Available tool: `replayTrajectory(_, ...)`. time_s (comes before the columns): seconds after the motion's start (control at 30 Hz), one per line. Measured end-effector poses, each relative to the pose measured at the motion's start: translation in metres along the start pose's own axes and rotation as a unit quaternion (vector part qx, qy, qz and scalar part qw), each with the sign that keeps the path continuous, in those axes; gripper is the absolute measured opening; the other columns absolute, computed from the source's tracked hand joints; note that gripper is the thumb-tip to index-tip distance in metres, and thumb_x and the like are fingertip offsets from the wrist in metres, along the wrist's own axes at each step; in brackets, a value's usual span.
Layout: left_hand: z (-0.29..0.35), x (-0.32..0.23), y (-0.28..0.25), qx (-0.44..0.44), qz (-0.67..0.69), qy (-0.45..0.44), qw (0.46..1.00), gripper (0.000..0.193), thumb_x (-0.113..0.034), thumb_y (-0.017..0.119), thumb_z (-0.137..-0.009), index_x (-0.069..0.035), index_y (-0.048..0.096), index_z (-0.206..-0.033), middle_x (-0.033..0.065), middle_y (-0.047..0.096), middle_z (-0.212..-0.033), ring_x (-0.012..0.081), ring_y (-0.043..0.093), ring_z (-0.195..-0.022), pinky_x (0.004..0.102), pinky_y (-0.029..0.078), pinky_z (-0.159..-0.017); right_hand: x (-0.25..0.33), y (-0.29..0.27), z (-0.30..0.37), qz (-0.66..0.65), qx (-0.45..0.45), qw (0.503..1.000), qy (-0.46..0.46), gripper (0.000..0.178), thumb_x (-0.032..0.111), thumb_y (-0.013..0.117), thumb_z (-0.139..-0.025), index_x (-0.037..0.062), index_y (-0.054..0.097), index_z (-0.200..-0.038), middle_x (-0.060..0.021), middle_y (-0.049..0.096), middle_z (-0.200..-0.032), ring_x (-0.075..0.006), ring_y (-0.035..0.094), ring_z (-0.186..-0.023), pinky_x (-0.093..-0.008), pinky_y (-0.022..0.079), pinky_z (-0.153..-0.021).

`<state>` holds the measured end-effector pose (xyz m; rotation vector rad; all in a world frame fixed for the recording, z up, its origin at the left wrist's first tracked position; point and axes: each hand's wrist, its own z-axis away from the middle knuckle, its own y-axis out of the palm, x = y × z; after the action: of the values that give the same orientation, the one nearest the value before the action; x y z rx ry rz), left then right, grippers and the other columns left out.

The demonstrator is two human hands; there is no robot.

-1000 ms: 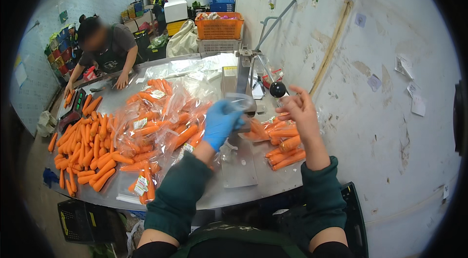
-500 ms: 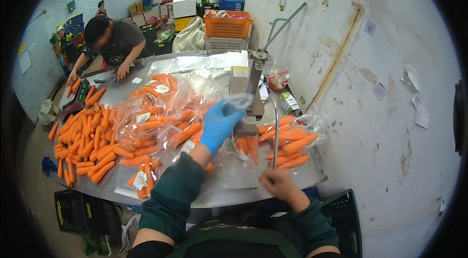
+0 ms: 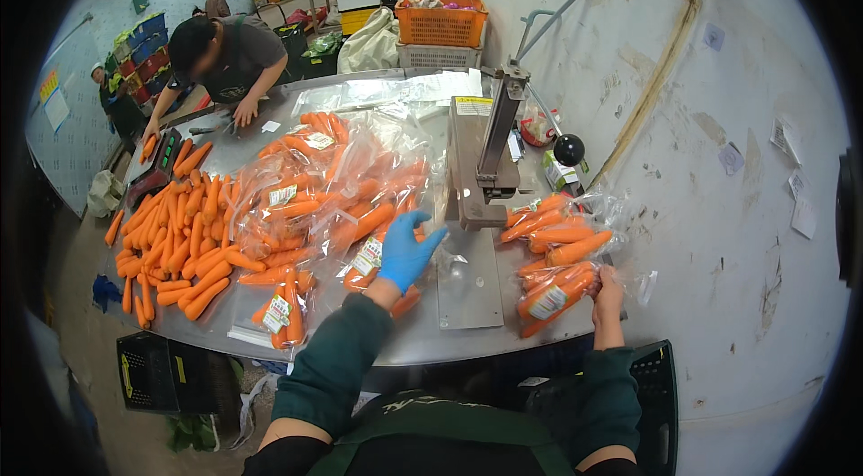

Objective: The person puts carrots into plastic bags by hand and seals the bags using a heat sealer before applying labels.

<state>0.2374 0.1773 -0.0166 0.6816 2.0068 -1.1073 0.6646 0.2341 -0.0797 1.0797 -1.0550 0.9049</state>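
The left hand (image 3: 406, 253) has its gloved fingers well parted, with nothing visible in them; packed carrots (image 3: 367, 262) lie left of them, the press (image 3: 485, 175) right. The right hand (image 3: 609, 296) has its fingers curled on 1 bag (image 3: 575, 282), which lies just left of them, label (image 3: 547, 302) up.

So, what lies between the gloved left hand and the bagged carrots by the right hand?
A flat metal plate and some tabletop, in the head view.
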Motion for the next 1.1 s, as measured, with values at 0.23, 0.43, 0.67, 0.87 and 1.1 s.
replayTrajectory(0.23, -0.011, 0.030, 0.040, 0.141, -0.278, 0.067, 0.948, 0.079, -0.054, 0.078, -0.071, -0.016, 0.056, -0.137, 0.0267, 0.031, -0.153, 0.0437, 0.031, -0.140, 0.0576, 0.021, -0.115, 0.000, -0.007, -0.019, 0.243, -0.264, 0.909, -0.211, 0.059, 0.010, 0.063, -0.087, 0.0012, 0.042, -0.142, -0.0156, 0.054, -0.129, -0.0263, 0.056, -0.113, -0.0357, 0.044, -0.098)
replayTrajectory(0.43, 0.007, 0.052, 0.029, 0.173, -0.328, 0.105, 0.923, 0.043, -0.045, 0.072, -0.082, -0.014, 0.073, -0.112, 0.0205, 0.038, -0.151, 0.0399, 0.031, -0.142, 0.0623, 0.018, -0.113, 0.018, 0.074, 0.042, 0.350, 0.006, 0.897, -0.268, 0.039, 0.007, 0.064, -0.085, 0.0036, 0.060, -0.124, -0.0128, 0.060, -0.121, -0.0229, 0.059, -0.112, -0.0334, 0.048, -0.093)
replayTrajectory(0.67, 0.030, -0.075, -0.090, 0.199, 0.085, 0.020, 0.976, 0.017, -0.010, 0.067, -0.091, -0.003, 0.073, -0.105, 0.0113, 0.072, -0.103, 0.0166, 0.067, -0.092, 0.0299, 0.052, -0.081, 0.036, 0.161, 0.127, 0.380, 0.339, 0.834, -0.215, 0.055, 0.020, 0.079, -0.079, 0.0063, 0.060, -0.128, -0.0102, 0.061, -0.117, -0.0196, 0.058, -0.112, -0.0325, 0.050, -0.090)
replayTrajectory(0.87, 0.032, -0.146, -0.133, 0.157, 0.168, 0.075, 0.970, 0.017, -0.006, 0.065, -0.091, -0.005, 0.074, -0.106, 0.0073, 0.073, -0.101, 0.0121, 0.066, -0.083, 0.0275, 0.051, -0.073, 0.090, 0.225, 0.166, 0.185, 0.488, 0.834, -0.179, 0.021, 0.008, 0.073, -0.084, 0.0008, 0.068, -0.102, -0.0038, 0.059, -0.092, -0.0112, 0.057, -0.076, -0.0245, 0.045, -0.066)
replayTrajectory(1.1, -0.017, -0.149, -0.096, 0.196, 0.189, 0.073, 0.959, 0.054, -0.012, 0.078, -0.080, -0.004, 0.061, -0.131, 0.0063, 0.069, -0.109, 0.0104, 0.062, -0.088, 0.0258, 0.050, -0.078, 0.133, 0.198, 0.128, 0.157, 0.328, 0.864, -0.349, 0.005, 0.006, 0.068, -0.087, 0.0014, 0.069, -0.085, -0.0015, 0.055, -0.076, -0.0085, 0.049, -0.066, -0.0250, 0.038, -0.058)
